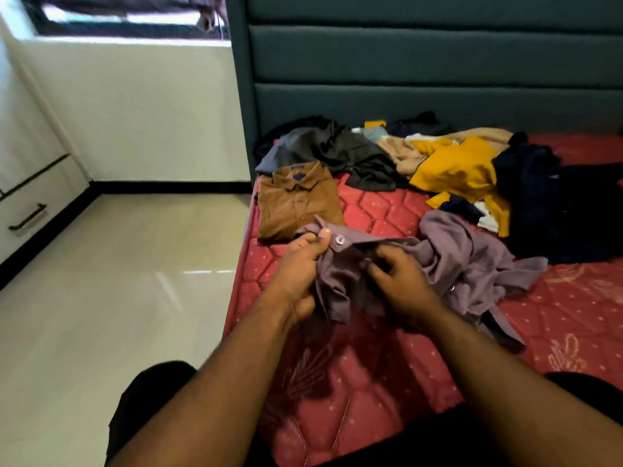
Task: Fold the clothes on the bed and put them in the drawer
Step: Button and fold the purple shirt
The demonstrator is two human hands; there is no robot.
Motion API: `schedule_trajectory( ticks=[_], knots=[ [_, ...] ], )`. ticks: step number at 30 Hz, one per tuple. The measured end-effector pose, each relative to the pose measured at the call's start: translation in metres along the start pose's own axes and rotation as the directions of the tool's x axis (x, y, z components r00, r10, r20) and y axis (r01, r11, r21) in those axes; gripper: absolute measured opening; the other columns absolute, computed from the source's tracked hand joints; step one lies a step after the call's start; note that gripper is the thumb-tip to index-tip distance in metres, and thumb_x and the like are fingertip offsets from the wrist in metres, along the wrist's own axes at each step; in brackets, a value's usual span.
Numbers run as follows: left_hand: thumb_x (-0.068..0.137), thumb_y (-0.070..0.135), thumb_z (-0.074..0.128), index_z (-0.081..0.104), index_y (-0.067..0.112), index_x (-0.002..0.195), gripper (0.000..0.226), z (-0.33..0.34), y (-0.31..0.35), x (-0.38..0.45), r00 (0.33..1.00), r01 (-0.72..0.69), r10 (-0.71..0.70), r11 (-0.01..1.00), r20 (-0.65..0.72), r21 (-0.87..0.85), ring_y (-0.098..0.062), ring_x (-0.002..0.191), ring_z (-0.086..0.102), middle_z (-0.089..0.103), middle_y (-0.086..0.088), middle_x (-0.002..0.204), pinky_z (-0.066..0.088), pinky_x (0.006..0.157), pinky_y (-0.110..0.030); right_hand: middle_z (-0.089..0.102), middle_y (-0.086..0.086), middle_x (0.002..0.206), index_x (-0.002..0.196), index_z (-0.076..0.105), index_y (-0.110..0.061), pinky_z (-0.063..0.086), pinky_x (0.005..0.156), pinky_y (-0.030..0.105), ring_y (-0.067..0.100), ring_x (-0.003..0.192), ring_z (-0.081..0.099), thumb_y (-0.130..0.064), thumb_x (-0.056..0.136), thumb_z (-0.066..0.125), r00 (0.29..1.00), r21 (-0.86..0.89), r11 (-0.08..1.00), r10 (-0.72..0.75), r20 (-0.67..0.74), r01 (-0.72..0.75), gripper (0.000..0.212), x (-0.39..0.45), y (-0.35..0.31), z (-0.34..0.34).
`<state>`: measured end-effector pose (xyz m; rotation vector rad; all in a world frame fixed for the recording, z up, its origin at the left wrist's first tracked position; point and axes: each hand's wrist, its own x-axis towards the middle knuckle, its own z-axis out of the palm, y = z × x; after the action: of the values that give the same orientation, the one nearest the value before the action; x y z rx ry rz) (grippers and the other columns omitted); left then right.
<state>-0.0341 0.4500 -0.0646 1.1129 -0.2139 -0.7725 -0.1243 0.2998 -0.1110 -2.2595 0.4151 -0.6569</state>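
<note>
Both forearms reach up-frame: left hand (305, 261) pinches collar end of mauve shirt (448, 261) at centre frame, right hand (401, 281) grips placket; bulk trails right, nearer right hand.

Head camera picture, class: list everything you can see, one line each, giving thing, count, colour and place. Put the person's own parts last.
mauve shirt: one, crumpled, on the mattress in front of the person, gripped by both hands
brown shirt: one, folded, near the mattress's left edge
yellow garment: one, unfolded, in the pile toward the headboard
dark grey garment: one, crumpled, behind the brown shirt
beige garment: one, crumpled, in the pile
navy clothes: count unclear, heaped at right
mattress: one, red, patterned
headboard: one, teal, padded
drawer: one, white with dark handle, far left, shut
floor: glossy cream tiles, left
left hand: grips the mauve shirt near its collar
right hand: holds the shirt's front
</note>
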Motion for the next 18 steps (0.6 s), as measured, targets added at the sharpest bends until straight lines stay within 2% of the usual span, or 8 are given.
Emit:
schedule_trajectory(
  ticks=[2, 4, 7, 10, 13, 15, 16, 18],
  knots=[
    [0.101, 0.018, 0.050, 0.063, 0.005, 0.096, 0.019, 0.001, 0.029, 0.011, 0.990, -0.136, 0.139, 0.956, 0.008, 0.258, -0.031, 0.094, 0.064, 0.067, -0.019, 0.101, 0.052, 0.093, -0.050, 0.057, -0.003, 0.078, 0.077, 0.057, -0.015, 0.043, 0.071, 0.029, 0.011, 0.076, 0.054, -0.026, 0.088, 0.058, 0.994, 0.001, 0.994, -0.105, 0.032, 0.105, 0.016, 0.017, -0.027, -0.043],
    [0.098, 0.022, 0.054, 0.060, 0.016, 0.087, 0.014, -0.005, 0.047, 0.012, 0.960, -0.263, 0.271, 0.778, 0.073, 0.571, -0.021, 0.092, 0.063, 0.067, -0.004, 0.094, 0.049, 0.090, -0.030, 0.058, -0.003, 0.078, 0.075, 0.056, -0.021, 0.042, 0.070, 0.022, 0.009, 0.074, 0.054, -0.019, 0.091, 0.060, 0.952, 0.073, 0.987, -0.157, 0.261, 0.142, 0.017, 0.016, -0.059, -0.074],
    [0.098, 0.020, 0.054, 0.049, 0.020, 0.079, 0.020, -0.022, 0.039, -0.008, 0.936, -0.229, 0.345, 0.433, 0.075, 0.872, -0.021, 0.083, 0.056, 0.060, -0.004, 0.085, 0.036, 0.069, -0.024, 0.046, -0.003, 0.063, 0.072, 0.054, -0.014, 0.033, 0.054, 0.019, 0.007, 0.058, 0.040, -0.015, 0.096, 0.058, 0.774, 0.170, 0.979, -0.024, 0.633, -0.109, 0.025, -0.009, -0.075, -0.073],
    [0.095, 0.024, 0.055, 0.058, 0.011, 0.086, 0.016, -0.069, -0.018, -0.024, 0.942, -0.052, 0.328, 0.360, -0.074, 0.932, -0.033, 0.096, 0.062, 0.067, -0.016, 0.102, 0.047, 0.081, -0.036, 0.055, -0.009, 0.066, 0.081, 0.057, -0.017, 0.038, 0.056, 0.019, 0.002, 0.060, 0.045, -0.016, 0.089, 0.068, 0.847, 0.131, 0.981, 0.056, 0.528, -0.146, 0.014, -0.042, -0.050, -0.037],
    [0.094, 0.026, 0.055, 0.059, 0.014, 0.115, 0.025, -0.107, -0.071, -0.046, 0.950, 0.222, 0.149, 0.297, -0.275, 0.929, -0.037, 0.107, 0.060, 0.063, -0.018, 0.119, 0.048, 0.089, -0.038, 0.063, -0.006, 0.085, 0.098, 0.056, -0.027, 0.044, 0.069, 0.033, 0.014, 0.078, 0.058, -0.035, 0.085, 0.069, 0.851, -0.219, 0.975, 0.088, 0.517, 0.033, 0.021, -0.081, -0.016, 0.022],
    [0.091, 0.029, 0.059, 0.044, 0.018, 0.132, 0.045, -0.109, -0.079, -0.054, 0.911, 0.315, 0.249, 0.095, -0.329, 0.944, -0.040, 0.108, 0.056, 0.055, -0.016, 0.124, 0.047, 0.088, -0.043, 0.065, -0.002, 0.103, 0.100, 0.057, -0.025, 0.042, 0.078, 0.034, 0.022, 0.098, 0.060, -0.039, 0.090, 0.058, 0.859, -0.425, 0.896, 0.116, 0.499, 0.125, 0.018, -0.101, -0.010, 0.049],
    [0.089, 0.028, 0.061, 0.039, 0.021, 0.137, 0.054, -0.106, -0.078, -0.054, 0.889, 0.279, 0.385, -0.031, -0.246, 0.960, -0.038, 0.105, 0.055, 0.052, -0.013, 0.123, 0.045, 0.086, -0.044, 0.063, -0.001, 0.111, 0.103, 0.057, -0.025, 0.042, 0.082, 0.034, 0.023, 0.104, 0.059, -0.040, 0.092, 0.053, 0.864, -0.471, 0.872, 0.130, 0.487, 0.134, 0.019, -0.107, -0.010, 0.058],
    [0.081, 0.015, 0.063, 0.047, 0.023, 0.133, 0.054, -0.088, -0.075, -0.047, 0.832, -0.029, 0.539, -0.187, 0.127, 0.982, -0.033, 0.097, 0.055, 0.054, -0.009, 0.113, 0.047, 0.081, -0.043, 0.061, -0.002, 0.118, 0.108, 0.057, -0.026, 0.043, 0.087, 0.035, 0.023, 0.110, 0.058, -0.042, 0.094, 0.048, 0.879, -0.499, 0.860, 0.152, 0.451, 0.108, 0.022, -0.110, -0.005, 0.065]
  ],
)
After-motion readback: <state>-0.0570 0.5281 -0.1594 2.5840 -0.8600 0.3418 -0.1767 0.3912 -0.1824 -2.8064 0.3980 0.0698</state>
